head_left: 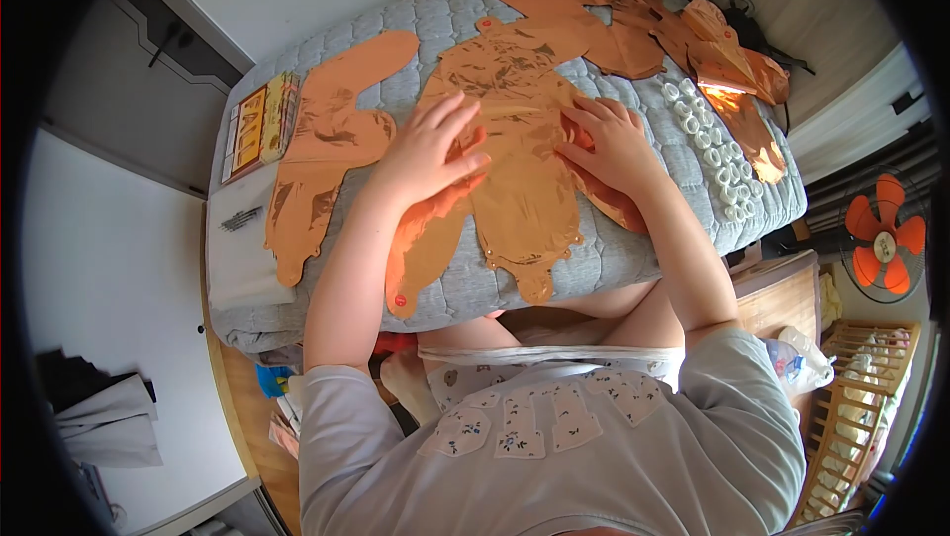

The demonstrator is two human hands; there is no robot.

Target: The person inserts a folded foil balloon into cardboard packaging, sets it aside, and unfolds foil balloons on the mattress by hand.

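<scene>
A large flat orange foil piece (520, 165) lies across the middle of the grey quilted mattress (614, 269), its surface creased and shiny. My left hand (430, 155) rests at its left side, fingers apart, beside a folded edge. On the right side, my right hand (609, 145) lies over another folded edge, palm down with fingers spread. Neither hand visibly grips the foil. To the left is a second orange foil piece (332, 125), lying flat. More orange foil (633, 26) spreads along the back right of the mattress.
Several small clear and white rings (712, 150) lie at the right. A picture box (259, 128), a clear plastic sheet (242, 259) and thin dark sticks (239, 219) are at the left. An orange-bladed fan (884, 246) and a wooden crib (856, 388) stand beyond the right edge.
</scene>
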